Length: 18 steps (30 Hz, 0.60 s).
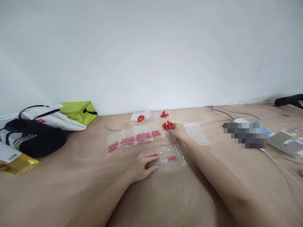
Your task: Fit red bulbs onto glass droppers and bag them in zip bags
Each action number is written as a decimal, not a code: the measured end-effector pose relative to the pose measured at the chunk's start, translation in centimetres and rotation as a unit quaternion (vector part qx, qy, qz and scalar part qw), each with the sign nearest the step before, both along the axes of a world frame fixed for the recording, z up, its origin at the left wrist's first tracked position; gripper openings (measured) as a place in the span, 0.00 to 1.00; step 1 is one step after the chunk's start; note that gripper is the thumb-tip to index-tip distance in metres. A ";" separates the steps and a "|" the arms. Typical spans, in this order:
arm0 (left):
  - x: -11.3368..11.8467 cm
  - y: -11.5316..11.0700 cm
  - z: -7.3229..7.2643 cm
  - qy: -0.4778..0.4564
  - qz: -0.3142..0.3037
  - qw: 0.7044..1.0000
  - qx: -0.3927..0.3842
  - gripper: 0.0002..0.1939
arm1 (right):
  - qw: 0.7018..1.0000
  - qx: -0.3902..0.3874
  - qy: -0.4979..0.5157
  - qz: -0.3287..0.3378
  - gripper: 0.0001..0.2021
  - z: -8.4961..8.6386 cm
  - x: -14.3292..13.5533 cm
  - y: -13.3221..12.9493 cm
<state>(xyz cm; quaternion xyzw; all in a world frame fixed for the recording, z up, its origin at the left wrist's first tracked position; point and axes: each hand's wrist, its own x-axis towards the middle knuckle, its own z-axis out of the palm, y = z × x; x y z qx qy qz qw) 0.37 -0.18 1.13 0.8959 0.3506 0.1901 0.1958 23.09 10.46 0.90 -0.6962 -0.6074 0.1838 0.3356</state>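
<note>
My left hand (145, 164) rests on the left end of a clear zip bag (162, 162), its thumb and fingers spread apart. Small red pieces (172, 158), like short rounded pegs, lie inside that bag. Farther back, my right hand (180, 131) reaches to a small pile of loose red pieces (167, 125). Its fingers are curled and drawn together at the pile's right edge; whatever is between the fingertips is hidden. Left of the pile, several overlapping clear bags (142, 129) each contain a row of red pieces.
Near the wall, red pieces lie on a stack of zip bags (133, 116), with another red heap (164, 114) beside it. A flat bag (196, 134) lies right of my right hand. A black bag (44, 138) and green bag (77, 110) stand left; cables (281, 165) run right.
</note>
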 end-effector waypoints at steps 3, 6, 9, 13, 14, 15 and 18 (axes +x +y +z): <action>0.1 0.0 0.0 -0.003 0.000 1.000 -0.001 0.17 | 1.000 -0.002 0.018 0.011 0.03 0.6 1.1 -0.8; 0.1 0.0 0.0 0.002 0.003 1.000 -0.001 0.17 | 0.997 0.013 0.056 0.043 0.17 0.9 2.6 -2.5; 0.1 0.1 -0.1 0.005 0.004 1.000 -0.001 0.17 | 0.975 0.005 0.186 0.119 0.26 0.5 4.1 -5.0; 0.1 0.1 0.0 0.007 0.005 1.000 0.004 0.17 | 0.931 -0.006 0.344 0.123 0.15 -0.7 5.4 -8.0; 0.1 0.1 0.1 0.007 0.006 1.000 0.006 0.17 | 0.923 -0.001 0.371 0.099 0.14 -1.0 5.5 -8.5; 0.1 0.1 0.1 0.006 0.006 1.000 0.007 0.17 | 0.917 0.005 0.393 0.074 0.14 -1.3 5.5 -8.8; 0.2 0.1 0.2 0.005 0.007 1.000 0.008 0.17 | 0.902 0.014 0.431 0.030 0.16 -2.0 5.1 -9.4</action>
